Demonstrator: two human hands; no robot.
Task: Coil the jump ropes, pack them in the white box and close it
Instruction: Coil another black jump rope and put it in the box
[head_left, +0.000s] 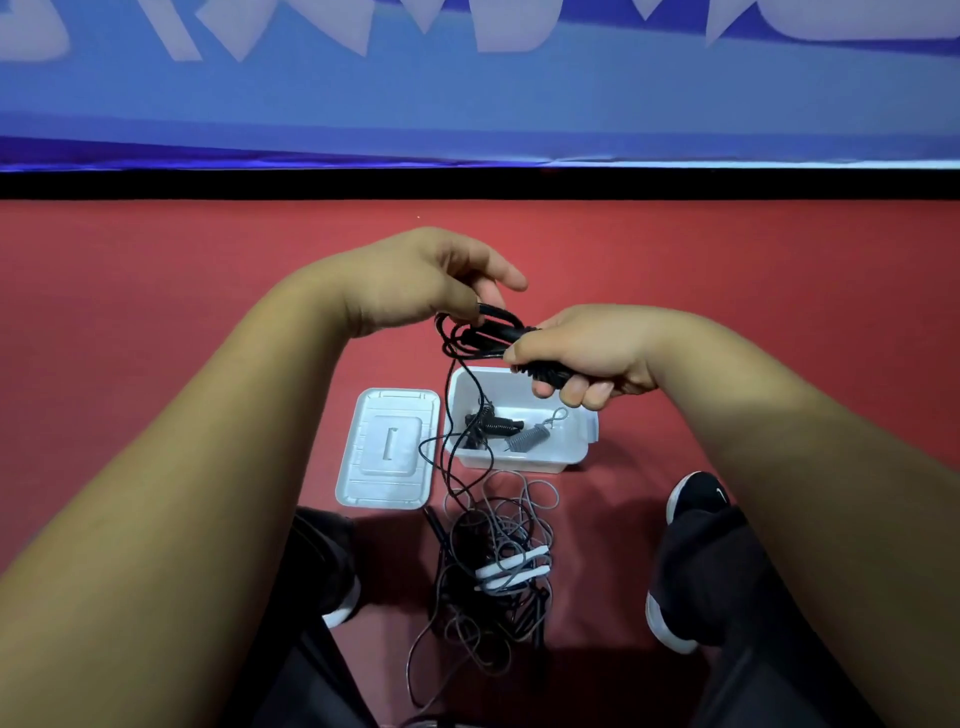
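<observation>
The right hand (584, 358) has its fingers curled round the ribbed black handle (543, 373) of the black jump rope, a full closed hold; whether a second handle lies alongside it cannot be told. The left hand (421, 283) pinches the gathered loops of black cord (470, 340) just beside the right thumb, with the index finger extended clear of the cord. Both hands are raised above the white box (514, 460).

From the loops, the uncoiled cord drops across the view of the box's left side; whether it touches the box cannot be told. It ends in the tangled pile (493, 540) on the red floor (156, 312), between the person's shoes (698, 496); grey cord (540, 491) and white handles (511, 567) lie in the same pile. The box stands open and holds ribbed black and grey pieces (527, 437), apparently rope handles. The lid (387, 449) lies flat just beside the box, on its left.

Judged step: coiling, with packing and closing not yet done.

Likely faults:
- Snag: the black cord crosses the grey cord in the pile; drawing up more turns may lift the grey rope or tighten a knot.
- Box shift: a taut cord catching the rim could drag or tip the light box.
- Coil loss: the loops depend on one pinch; easing it would let them spring apart.
- Lid fault: a wide coil may stand proud of the rim; the lid would then not seat.
</observation>
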